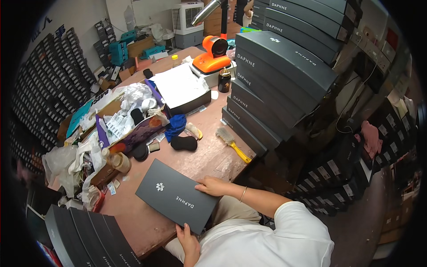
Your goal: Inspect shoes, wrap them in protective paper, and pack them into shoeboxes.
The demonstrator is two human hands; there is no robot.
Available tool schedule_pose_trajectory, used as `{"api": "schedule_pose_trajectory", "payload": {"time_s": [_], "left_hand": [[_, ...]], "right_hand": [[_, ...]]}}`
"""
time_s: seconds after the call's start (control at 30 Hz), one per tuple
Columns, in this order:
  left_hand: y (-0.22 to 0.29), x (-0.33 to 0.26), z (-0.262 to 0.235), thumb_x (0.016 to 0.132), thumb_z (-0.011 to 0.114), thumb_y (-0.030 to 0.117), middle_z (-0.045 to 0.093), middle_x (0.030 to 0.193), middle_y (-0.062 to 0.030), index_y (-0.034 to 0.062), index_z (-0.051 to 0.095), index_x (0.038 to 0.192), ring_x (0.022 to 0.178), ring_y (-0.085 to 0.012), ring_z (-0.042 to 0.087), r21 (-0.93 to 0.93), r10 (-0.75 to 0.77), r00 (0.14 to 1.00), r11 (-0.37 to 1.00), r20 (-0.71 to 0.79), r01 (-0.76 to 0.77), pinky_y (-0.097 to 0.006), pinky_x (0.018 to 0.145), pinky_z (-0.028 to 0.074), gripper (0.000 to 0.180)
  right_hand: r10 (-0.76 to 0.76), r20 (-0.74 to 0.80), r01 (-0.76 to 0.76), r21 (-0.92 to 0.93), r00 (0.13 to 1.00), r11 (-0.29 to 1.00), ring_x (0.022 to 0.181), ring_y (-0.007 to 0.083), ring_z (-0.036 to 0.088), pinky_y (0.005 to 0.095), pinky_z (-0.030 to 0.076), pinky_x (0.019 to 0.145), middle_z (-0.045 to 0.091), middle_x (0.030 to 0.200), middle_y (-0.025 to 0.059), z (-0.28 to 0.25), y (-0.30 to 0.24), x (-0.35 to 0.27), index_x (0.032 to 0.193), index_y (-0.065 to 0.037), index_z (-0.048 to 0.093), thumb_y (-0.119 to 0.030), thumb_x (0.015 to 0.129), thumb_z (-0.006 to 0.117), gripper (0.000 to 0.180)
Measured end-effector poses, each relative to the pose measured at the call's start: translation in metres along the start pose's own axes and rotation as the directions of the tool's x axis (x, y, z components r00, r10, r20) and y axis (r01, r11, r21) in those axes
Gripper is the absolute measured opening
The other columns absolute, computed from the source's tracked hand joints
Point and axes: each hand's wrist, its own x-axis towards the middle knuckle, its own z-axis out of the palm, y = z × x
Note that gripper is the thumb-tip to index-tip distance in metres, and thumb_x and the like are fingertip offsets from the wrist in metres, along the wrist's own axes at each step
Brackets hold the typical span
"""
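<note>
A dark grey shoebox [171, 191] with a small white emblem and white lettering lies over the near edge of the worn, pinkish table [138, 218]. My right hand [213, 186] grips its right side, thumb on top and fingers bent at the edge. At the near edge my left hand [188, 242] holds the same box, thumb over the top and the other fingers partly hidden beneath. Whether the box contains anything cannot be seen. Beyond it on the table rests a brush [233, 144] with a yellow handle. Black pads [183, 143] and a blue cloth [176, 127] are nearby.
Tall stacks of grey shoeboxes [284, 62] rise at the right; more boxes [89, 236] stand at the lower left. An open purple carton [133, 144] overflows with paper and plastic. Farther back are a dark bottle [224, 80], an orange device [211, 58] and a white cooler [187, 24].
</note>
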Motion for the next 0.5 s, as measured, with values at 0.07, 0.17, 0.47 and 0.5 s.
{"api": "schedule_pose_trajectory", "payload": {"time_s": [0.07, 0.17, 0.47, 0.5], "left_hand": [[0.023, 0.016, -0.015, 0.082, 0.069, 0.039, 0.050, 0.128, -0.0087, 0.0042, 0.040, 0.135, 0.117, -0.0220, 0.047, 0.020, -0.045, 0.999, 0.999, 0.012, 0.045, -0.049, 0.100, 0.033, 0.069], [-0.023, 0.018, -0.020, 0.082, 0.067, 0.034, 0.051, 0.128, -0.0080, 0.0049, 0.045, 0.132, 0.114, -0.0222, 0.049, -0.037, -0.434, 0.901, 0.900, 0.012, 0.435, -0.044, 0.098, 0.037, 0.062], [0.103, 0.009, 0.069, 0.088, 0.057, 0.042, 0.055, 0.125, -0.0084, 0.0022, 0.047, 0.129, 0.115, -0.0211, 0.053, -0.305, 0.087, 0.929, 0.952, 0.361, 0.030, -0.038, 0.101, 0.039, 0.058], [0.132, 0.008, 0.095, 0.089, 0.056, 0.042, 0.055, 0.126, -0.0085, 0.0022, 0.047, 0.130, 0.116, -0.0211, 0.053, -0.283, 0.149, 0.905, 0.959, 0.400, -0.033, -0.038, 0.100, 0.040, 0.058]], "right_hand": [[-0.050, -0.091, 0.052, 0.015, 0.995, 0.999, 0.109, 0.0356, 0.058, 0.0407, 0.043, 0.093, 0.053, 0.124, 0.0306, 0.011, -0.016, 0.018, 0.122, -0.007, 0.061, -0.048, 0.095, 0.045, 0.052], [0.082, 0.181, -0.135, 0.303, 0.980, 0.943, 0.121, 0.0338, 0.051, 0.0382, 0.038, 0.101, 0.048, 0.132, 0.0295, 0.003, 0.042, -0.001, 0.132, -0.002, 0.051, -0.049, 0.093, 0.049, 0.061], [-0.581, -0.442, 0.627, -0.052, 0.683, 0.777, 0.138, 0.0343, 0.026, 0.0428, 0.022, 0.112, 0.029, 0.147, 0.0240, -0.076, -0.089, -0.134, 0.144, 0.001, 0.030, -0.044, 0.083, 0.066, 0.084], [-0.694, -0.513, 0.680, -0.258, 0.505, 0.686, 0.136, 0.0341, 0.031, 0.0442, 0.024, 0.111, 0.034, 0.144, 0.0230, -0.095, -0.105, -0.154, 0.142, -0.001, 0.036, -0.040, 0.081, 0.069, 0.079]]}}
